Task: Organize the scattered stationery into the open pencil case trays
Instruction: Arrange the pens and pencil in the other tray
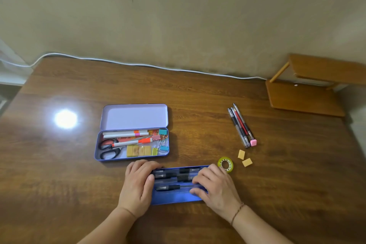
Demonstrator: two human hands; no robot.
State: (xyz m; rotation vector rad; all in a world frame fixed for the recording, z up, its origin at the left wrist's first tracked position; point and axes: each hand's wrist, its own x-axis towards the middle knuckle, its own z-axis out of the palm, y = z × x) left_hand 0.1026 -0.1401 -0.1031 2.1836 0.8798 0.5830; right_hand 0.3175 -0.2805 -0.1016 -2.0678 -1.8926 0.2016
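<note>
**Both hands on the blue tray near the front edge**

Your left hand (138, 182) grips the left end of the blue tray (174, 197), fingers curled over its far rim. Your right hand (214, 185) lies over the right end, its fingers bent down onto the pens (174, 176) inside; whether it pinches one you cannot tell. The tray sits close to the table's (59, 174) front edge. Just behind it, toward the far edge, the open pencil case (131, 145) holds scissors (108, 147), markers, clips and erasers. Toward the right edge lie loose pens (240, 125), a pink eraser (253, 142), two tan erasers (244, 158) and a tape roll (225, 164), which sits just beside your right hand.
</note>
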